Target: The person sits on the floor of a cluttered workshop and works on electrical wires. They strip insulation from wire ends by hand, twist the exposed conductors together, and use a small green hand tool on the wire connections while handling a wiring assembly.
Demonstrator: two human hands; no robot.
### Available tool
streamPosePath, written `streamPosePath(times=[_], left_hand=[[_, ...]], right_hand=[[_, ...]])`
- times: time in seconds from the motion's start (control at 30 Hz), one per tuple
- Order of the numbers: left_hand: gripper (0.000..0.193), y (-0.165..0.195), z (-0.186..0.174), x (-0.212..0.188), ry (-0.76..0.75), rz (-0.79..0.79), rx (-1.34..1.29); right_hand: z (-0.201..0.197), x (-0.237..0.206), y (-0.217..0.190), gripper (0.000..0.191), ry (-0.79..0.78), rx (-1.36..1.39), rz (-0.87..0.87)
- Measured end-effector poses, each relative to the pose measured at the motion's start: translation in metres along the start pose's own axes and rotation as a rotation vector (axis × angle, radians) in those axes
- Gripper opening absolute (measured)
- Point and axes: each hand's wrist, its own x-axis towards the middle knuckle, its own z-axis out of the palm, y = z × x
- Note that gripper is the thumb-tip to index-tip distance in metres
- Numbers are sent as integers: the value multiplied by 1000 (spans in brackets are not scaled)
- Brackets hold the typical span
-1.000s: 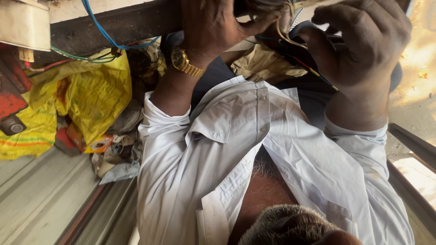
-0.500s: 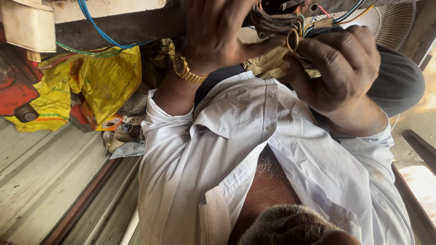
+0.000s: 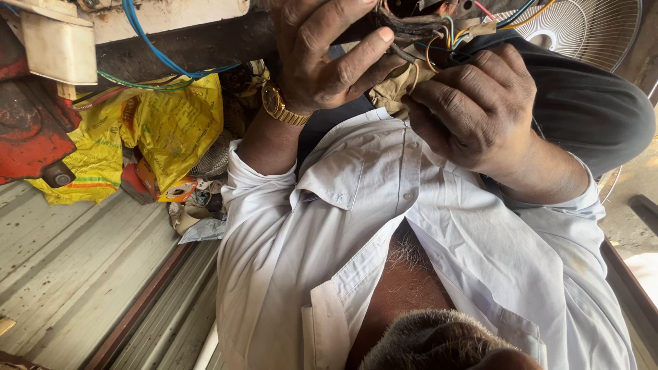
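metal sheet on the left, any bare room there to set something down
Yes: the ribbed metal sheet is bare between the yellow bags and the white shirt. Crowded up top, where the left hand and right hand work the wires.

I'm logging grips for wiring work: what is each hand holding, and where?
Both hold the wire bundle: left hand pinches it with its thumb, right hand grips just below the coloured wires.

The left hand [image 3: 329, 55] and right hand [image 3: 473, 109] meet at the wires [image 3: 439, 34] near the top. A fan [image 3: 576, 31] stands behind at the right. Left of the hands lie a bag [image 3: 171, 123] and a box [image 3: 58, 44] above it.
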Motion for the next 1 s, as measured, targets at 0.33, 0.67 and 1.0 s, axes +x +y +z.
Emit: streamPosePath(times=[0.33,0.67,1.0], left_hand=[[44,5,-4,4,-58,-26,-55],[44,11,1,10,-34,-64,-98],[53,8,7,11,-5,-18,-112]], right_hand=[[-10,-4,2,26,-85,-47,-2],[-25,-7,15,22,15,-269,1],[-19,-6,8,24,33,-221,115]])
